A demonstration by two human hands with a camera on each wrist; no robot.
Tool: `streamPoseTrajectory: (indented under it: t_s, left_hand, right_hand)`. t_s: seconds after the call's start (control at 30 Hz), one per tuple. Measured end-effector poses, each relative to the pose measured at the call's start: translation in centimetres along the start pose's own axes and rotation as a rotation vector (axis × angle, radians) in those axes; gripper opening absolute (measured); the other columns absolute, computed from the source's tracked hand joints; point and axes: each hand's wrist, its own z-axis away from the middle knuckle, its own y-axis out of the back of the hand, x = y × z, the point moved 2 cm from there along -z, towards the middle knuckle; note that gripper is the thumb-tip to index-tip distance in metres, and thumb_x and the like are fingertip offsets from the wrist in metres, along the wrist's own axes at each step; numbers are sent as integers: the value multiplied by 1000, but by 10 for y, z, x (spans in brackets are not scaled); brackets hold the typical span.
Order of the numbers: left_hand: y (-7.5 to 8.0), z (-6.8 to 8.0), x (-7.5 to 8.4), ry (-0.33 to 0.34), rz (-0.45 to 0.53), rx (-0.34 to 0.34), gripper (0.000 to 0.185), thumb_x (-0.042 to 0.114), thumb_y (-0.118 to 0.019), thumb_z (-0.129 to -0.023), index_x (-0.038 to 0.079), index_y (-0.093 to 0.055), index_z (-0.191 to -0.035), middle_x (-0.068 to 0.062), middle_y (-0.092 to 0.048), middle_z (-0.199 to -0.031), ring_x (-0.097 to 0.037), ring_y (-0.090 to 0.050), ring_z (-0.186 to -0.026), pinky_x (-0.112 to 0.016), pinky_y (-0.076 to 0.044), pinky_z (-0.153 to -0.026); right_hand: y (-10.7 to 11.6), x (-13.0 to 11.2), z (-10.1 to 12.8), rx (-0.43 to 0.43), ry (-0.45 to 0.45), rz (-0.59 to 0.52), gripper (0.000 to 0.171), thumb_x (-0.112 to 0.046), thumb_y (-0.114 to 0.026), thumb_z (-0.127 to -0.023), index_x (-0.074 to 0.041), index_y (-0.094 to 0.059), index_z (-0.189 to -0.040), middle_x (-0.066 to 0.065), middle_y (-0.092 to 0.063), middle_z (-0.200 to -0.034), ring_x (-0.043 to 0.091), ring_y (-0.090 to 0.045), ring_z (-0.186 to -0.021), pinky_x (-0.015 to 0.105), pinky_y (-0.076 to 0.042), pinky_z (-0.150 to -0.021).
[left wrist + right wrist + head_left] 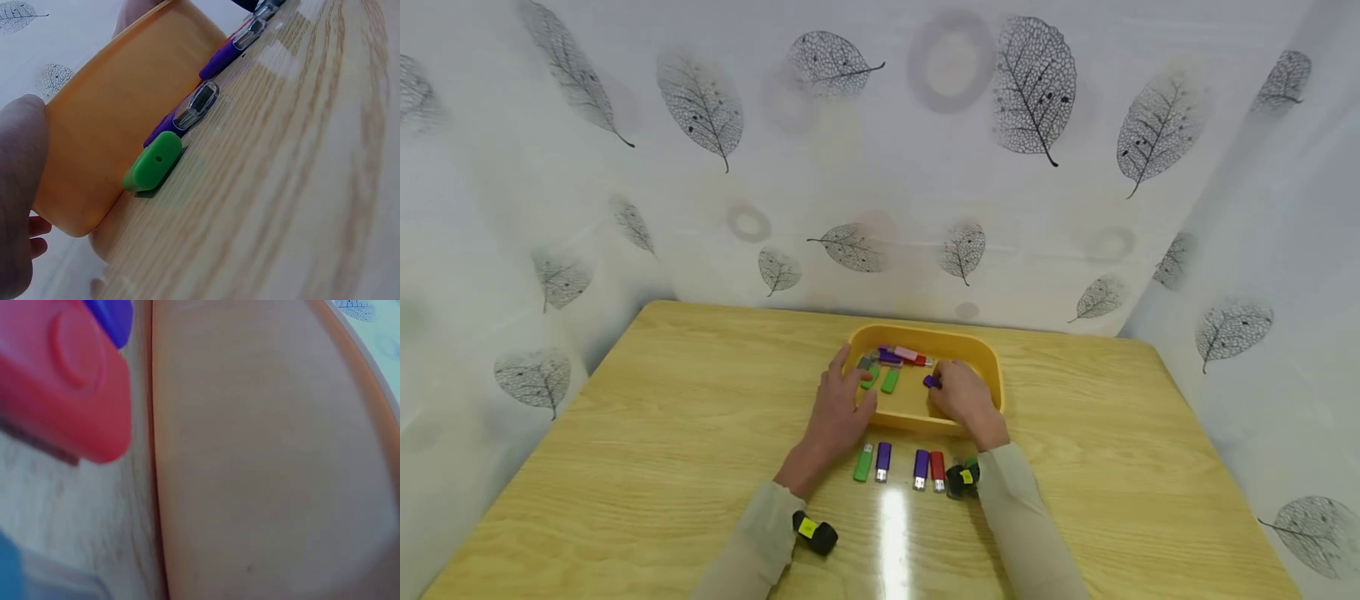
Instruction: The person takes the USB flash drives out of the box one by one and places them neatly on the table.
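1. Head view: yellow tray at frame center on wood table, against the leaf-print backdrop.
   - Left hand lies over the tray's near-left rim, fingers straight-ish, tips just beside 2 green sticks inside the tray. Not gripping anything I can see.
   - Right hand is inside the tray at its right, fingers curled, pinching a purple stick.
   - More sticks at the tray's far wall: purple, pink/red.
   - Row on the table just below the tray, L to R: green, purple, purple, red.
   - Wrist cams strapped on both forearms, lower center.
2. Left wrist view: tray wall fills upper left. Green stick lies at mid-frame beside the wall, purple ones w/ clear caps run behind it toward top. Thumb at left edge is on the tray corner.
3. Right wrist view: very close and blurred. Tray wall fills right side, red stick upper left, bit of purple at top. Hand not seen here.
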Motion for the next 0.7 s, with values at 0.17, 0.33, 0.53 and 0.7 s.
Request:
streamPoseTrajectory:
  t_s: [0.17, 0.33, 0.53, 0.7]
  left_hand:
    - [1, 0, 0, -9, -4, 3, 31, 27, -51, -94, 5, -63, -113, -12, -17, -163, -38, -41, -130, -55, -37, -107]
    - [1, -1, -1, -13, -9, 13, 31, 27, -51, -93, 5, -63, -112, -12, -19, -163, -39, -42, -128, -55, -37, -106]
    - [0, 0, -1, -15, -17, 13, 31, 26, -51, -94, 5, -63, -113, -12, -19, -163, -38, -41, -130, -54, -37, -107]
    - [1, 1, 0, -20, -9, 16, 31, 26, -51, -94, 5, -63, -113, -13, -19, -163, -38, -40, -132, -55, -36, -108]
  right_hand:
    - [0, -1, -1, -44, -32, -1, 26, -19, -65, -89, -2, -62, -109, 11, -67, -91, 20, -53, -69, 34, -46, -61]
    - [-1, -1, 0, -91, -44, -47, 34, -27, -67, -88, -4, -61, -113, 9, -65, -86, 19, -54, -66, 32, -44, -56]
    - [-2, -1, 0, -182, -50, -143, 63, -38, -78, -81, -3, -56, -129, 8, -67, -101, 20, -60, -81, 37, -53, -74]
    - [-2, 1, -1, -204, -13, -153, 59, -29, -84, -77, 0, -57, -120, 7, -64, -96, 18, -59, -82, 34, -52, -74]
